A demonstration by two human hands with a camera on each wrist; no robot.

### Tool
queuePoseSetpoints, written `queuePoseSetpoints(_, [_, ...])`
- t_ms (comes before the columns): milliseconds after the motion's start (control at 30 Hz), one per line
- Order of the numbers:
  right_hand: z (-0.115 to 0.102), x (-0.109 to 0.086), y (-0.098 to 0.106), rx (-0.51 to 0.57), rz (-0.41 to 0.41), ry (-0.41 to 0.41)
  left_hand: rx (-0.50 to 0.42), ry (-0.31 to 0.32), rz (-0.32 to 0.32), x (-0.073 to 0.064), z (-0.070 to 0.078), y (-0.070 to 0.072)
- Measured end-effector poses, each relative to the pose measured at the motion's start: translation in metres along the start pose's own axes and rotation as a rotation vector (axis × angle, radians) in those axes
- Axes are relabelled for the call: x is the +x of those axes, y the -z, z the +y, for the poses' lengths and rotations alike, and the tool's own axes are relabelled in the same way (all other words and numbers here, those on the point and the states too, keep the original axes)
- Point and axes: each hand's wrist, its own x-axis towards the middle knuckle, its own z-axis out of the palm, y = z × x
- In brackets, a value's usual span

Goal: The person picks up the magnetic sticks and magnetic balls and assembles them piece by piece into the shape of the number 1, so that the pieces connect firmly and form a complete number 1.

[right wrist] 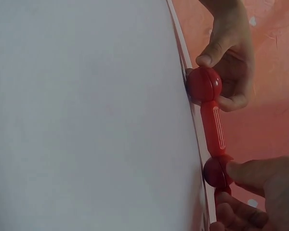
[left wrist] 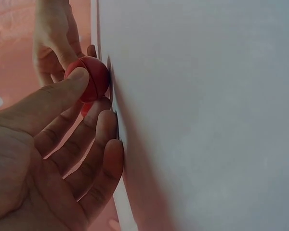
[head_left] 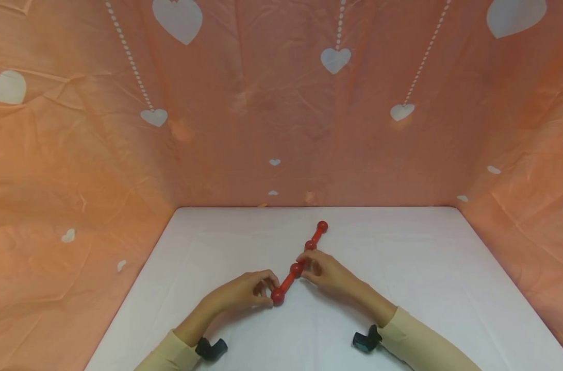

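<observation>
A red chain of balls joined by short rods [head_left: 288, 282] lies slantwise on the white table, its far end ball [head_left: 323, 226] toward the back. My left hand [head_left: 246, 291] pinches the nearest ball [head_left: 277, 296] between thumb and fingers. In the left wrist view, the thumb presses that ball [left wrist: 97, 79] and the other fingers spread below it. Farther up the chain, my right hand [head_left: 330, 273] holds the second ball [head_left: 296, 269] with thumb and fingertips. The grooved rod [right wrist: 213, 127] between both hands shows in the right wrist view.
An orange-pink cloth with white hearts [head_left: 335, 60] hangs behind and at both sides of the white table [head_left: 402, 247]. A small black device [head_left: 211, 349] is at the left wrist, and another black device [head_left: 367, 339] at the right wrist.
</observation>
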Motion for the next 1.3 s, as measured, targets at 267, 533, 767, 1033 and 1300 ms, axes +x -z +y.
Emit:
queuePoseSetpoints(267, [-0.003, -0.002, -0.002, 0.003, -0.001, -0.052, 0.003, -0.007, -0.009, 0.003, 0.0, -0.002])
queuePoseSetpoints(533, [-0.005, -0.002, -0.003, 0.0, 0.014, -0.086, -0.035, -0.011, -0.031, 0.004, 0.004, -0.005])
queuePoseSetpoints(767, [-0.004, -0.001, -0.003, 0.001, 0.015, -0.071, -0.016, -0.018, -0.036, 0.007, 0.008, -0.009])
queuePoseSetpoints(1033, [-0.003, -0.001, -0.001, 0.002, -0.004, -0.097, -0.028, -0.043, -0.048, 0.009, 0.014, -0.013])
queuePoseSetpoints(1300, [-0.002, -0.002, 0.001, 0.003, -0.005, -0.068, -0.024, -0.03, -0.043, 0.014, 0.022, -0.02])
